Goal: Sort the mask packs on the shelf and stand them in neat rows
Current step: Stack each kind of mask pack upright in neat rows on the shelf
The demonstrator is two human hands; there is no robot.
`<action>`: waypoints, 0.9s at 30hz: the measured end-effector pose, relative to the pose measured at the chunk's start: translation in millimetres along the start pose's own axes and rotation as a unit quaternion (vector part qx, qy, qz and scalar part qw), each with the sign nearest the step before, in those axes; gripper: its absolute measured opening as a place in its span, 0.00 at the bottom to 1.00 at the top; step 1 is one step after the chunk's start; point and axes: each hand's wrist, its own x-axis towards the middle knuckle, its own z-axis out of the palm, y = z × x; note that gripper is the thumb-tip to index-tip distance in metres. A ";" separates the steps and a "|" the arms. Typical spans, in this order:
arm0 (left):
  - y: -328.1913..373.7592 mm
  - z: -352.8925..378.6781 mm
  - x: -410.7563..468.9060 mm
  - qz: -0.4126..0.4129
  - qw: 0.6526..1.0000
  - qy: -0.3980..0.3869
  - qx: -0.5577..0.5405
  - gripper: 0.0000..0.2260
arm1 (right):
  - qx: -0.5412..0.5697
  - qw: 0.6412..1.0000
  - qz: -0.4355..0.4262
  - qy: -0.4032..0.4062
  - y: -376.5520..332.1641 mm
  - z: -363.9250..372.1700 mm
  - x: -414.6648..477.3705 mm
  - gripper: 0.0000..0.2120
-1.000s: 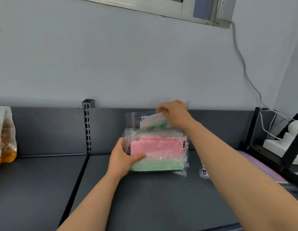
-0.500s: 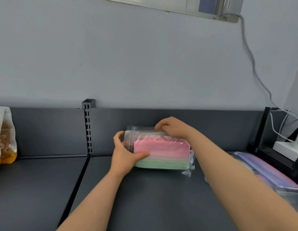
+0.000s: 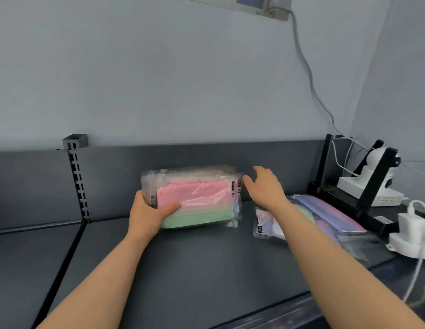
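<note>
A row of clear mask packs (image 3: 197, 195), pink over green at the front, stands on edge against the dark shelf's back panel (image 3: 35, 186). My left hand (image 3: 147, 212) grips the row's left end, thumb across the front pack. My right hand (image 3: 263, 186) hovers just off the row's right end, fingers loosely spread and holding nothing. More mask packs (image 3: 323, 217), purple and pale, lie flat on the shelf to the right, partly hidden by my right forearm.
A black stand (image 3: 363, 186) with a white camera (image 3: 378, 157) sits at the right end, with a white power adapter (image 3: 413, 231) and cables (image 3: 309, 74). A slotted upright (image 3: 78, 184) divides the shelf at left. Bare shelf surface (image 3: 206, 269) lies in front.
My right hand pushed a pack down behind the row, then let go and moved off to the right. The view swung right, so the orange bag at far left is out of sight.
</note>
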 end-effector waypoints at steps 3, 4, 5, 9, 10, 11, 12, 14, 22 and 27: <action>2.8 7.9 -5.2 0.003 1.000 0.005 0.004 0.29 | -0.148 0.978 0.125 -0.077 54.6 -2.9 -7.3 0.21; 3.5 9.7 -6.5 0.003 1.000 0.006 0.005 0.29 | -0.194 0.964 0.138 -0.121 69.9 -2.5 -10.5 0.22; 3.7 11.3 -7.1 0.003 1.000 0.008 0.005 0.29 | -0.220 0.953 0.125 -0.166 84.3 0.0 -14.0 0.23; 4.3 15.4 -9.0 0.001 1.000 0.021 0.004 0.29 | -0.176 0.966 0.121 -0.143 92.7 5.0 -23.2 0.23; 4.2 16.0 -9.5 0.001 1.000 0.024 0.006 0.29 | -0.157 0.973 0.128 -0.112 96.6 8.0 -21.5 0.22; 4.1 16.1 -10.0 0.000 1.000 0.025 0.008 0.29 | -0.151 0.974 0.130 -0.105 100.1 8.0 -23.5 0.23; 4.4 16.4 -10.6 -0.001 1.000 0.027 0.009 0.30 | -0.147 0.973 0.149 -0.096 102.7 6.7 -23.7 0.27; 3.7 16.9 -11.0 -0.005 1.000 0.028 0.012 0.31 | -0.139 0.965 0.182 -0.127 106.5 6.0 -29.2 0.39; 3.4 17.1 -12.4 -0.006 1.000 0.026 0.013 0.30 | 0.078 0.978 0.194 0.013 97.4 -8.0 -28.9 0.27; 4.5 15.8 -13.5 -0.001 1.000 0.020 0.003 0.29 | 0.236 0.961 0.099 0.104 67.8 -34.0 -28.0 0.17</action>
